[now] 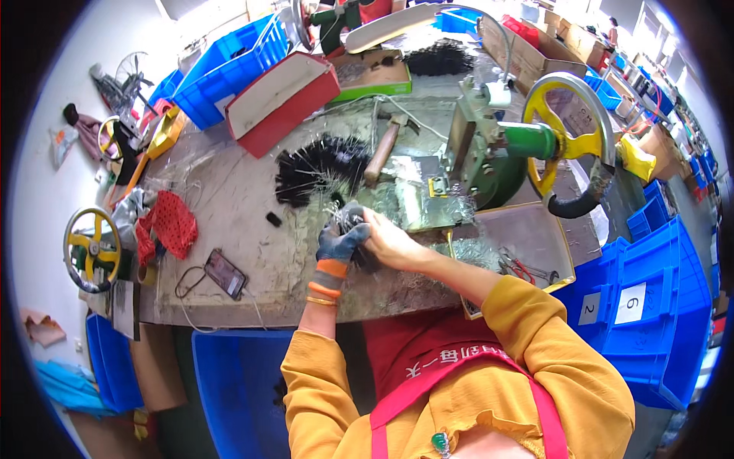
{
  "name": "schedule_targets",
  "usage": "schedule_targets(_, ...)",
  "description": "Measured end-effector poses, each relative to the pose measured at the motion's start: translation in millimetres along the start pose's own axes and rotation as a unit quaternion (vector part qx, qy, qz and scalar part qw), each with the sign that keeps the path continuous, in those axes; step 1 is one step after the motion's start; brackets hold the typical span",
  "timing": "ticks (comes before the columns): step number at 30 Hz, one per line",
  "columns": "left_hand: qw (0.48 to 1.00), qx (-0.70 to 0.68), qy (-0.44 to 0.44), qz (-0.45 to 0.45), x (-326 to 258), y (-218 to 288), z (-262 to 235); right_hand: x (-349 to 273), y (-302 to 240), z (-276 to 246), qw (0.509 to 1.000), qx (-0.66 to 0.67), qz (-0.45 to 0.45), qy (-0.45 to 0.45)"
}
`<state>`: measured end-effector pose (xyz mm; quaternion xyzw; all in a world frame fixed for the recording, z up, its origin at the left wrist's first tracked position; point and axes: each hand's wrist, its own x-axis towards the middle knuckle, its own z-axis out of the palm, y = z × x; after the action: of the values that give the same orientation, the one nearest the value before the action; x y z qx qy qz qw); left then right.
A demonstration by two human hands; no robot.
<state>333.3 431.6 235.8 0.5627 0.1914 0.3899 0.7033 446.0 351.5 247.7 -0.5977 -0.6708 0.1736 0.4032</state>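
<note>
My left hand (341,243), in a grey glove with orange bands at the wrist, is closed around a small dark bundle with thin shiny wires (348,217). My bare right hand (388,243) presses against the same bundle from the right, its fingers closed on it. The fingers partly cover the bundle, so its exact kind does not show. Just beyond my hands lies a pile of black pieces with fine wires (325,164). A hammer with a wooden handle (382,149) rests right of that pile. One small black piece (273,219) lies apart on the left.
At the right stands a green hand press with a yellow handwheel (547,141). A shallow tray (562,249) holds red-handled pliers (520,266). A phone (225,273) and red cloth (174,223) lie left. A red box (283,103) and blue crates (650,306) surround the worktable.
</note>
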Motion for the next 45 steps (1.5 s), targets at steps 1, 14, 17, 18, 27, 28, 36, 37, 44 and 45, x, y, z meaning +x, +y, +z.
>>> schedule_targets(1, 0.999, 0.032, -0.001, 0.002, 0.0, -0.4, -3.0, -0.1, -4.4, -2.1, 0.999, 0.016, -0.040, -0.008)
schedule_targets(14, 0.821, 0.554, -0.032, 0.134, 18.2, -72.9, 3.6, 39.1, -32.5, -44.8, 0.975, -0.122, -0.147, -0.109)
schedule_targets(17, 0.838, 0.524, -0.107, 0.111, 27.2, -35.6, -2.9, 58.9, -30.7, -45.5, 0.968, -0.195, -0.127, -0.096)
schedule_targets(18, 0.714, 0.667, -0.106, 0.185, 45.3, -38.5, -12.1, 72.9, -17.8, -47.0, 0.958, -0.241, -0.155, -0.025)
schedule_targets(27, 0.953, 0.280, -0.111, 0.019, 42.7, -80.9, -48.1, 51.9, -13.3, -44.5, 0.986, -0.105, 0.004, -0.133)
schedule_targets(28, 0.890, 0.403, -0.157, 0.143, 46.5, -77.2, -34.8, 54.7, -13.3, -44.6, 0.986, -0.111, 0.026, -0.122)
schedule_targets(36, 0.917, 0.357, -0.137, 0.117, 50.3, -61.7, -31.1, 76.1, -9.7, -27.1, 0.985, -0.104, -0.135, -0.020)
schedule_targets(37, 0.920, 0.351, -0.131, 0.111, 46.8, -60.5, -33.5, 72.7, -9.5, -25.9, 0.936, -0.178, -0.303, -0.018)
schedule_targets(44, 0.947, 0.295, -0.097, 0.086, 39.7, -55.8, -36.0, 38.9, -1.2, -31.1, 0.945, -0.211, -0.247, -0.031)
schedule_targets(45, 0.950, 0.288, -0.092, 0.083, 37.5, -53.4, -35.0, 36.7, -5.9, -33.7, 0.944, -0.211, -0.252, -0.016)
